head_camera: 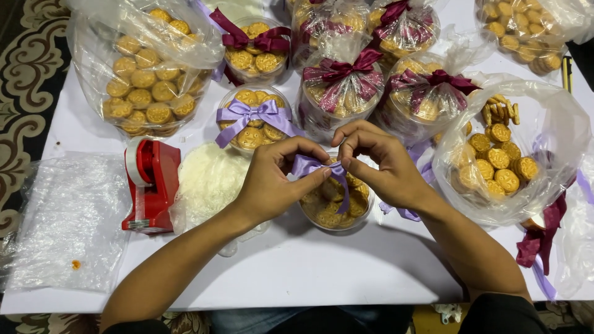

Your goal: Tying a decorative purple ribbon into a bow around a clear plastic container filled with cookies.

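Observation:
My left hand [272,182] and my right hand [380,164] meet over a round clear tub of golden cookies [337,207] at the middle of the white table [297,266]. Both pinch a lilac ribbon [317,168] that lies across the tub's lid, its tail hanging down over the cookies. Just behind my hands stands a finished tub with a lilac bow [252,117].
A red tape dispenser [150,185] and a bag of white shredded filler [210,179] lie at the left. Open plastic bags of cookies sit at the far left [145,68] and at the right [501,154]. Several tubs with maroon bows [340,86] line the back. Loose ribbons [544,238] hang at the right edge.

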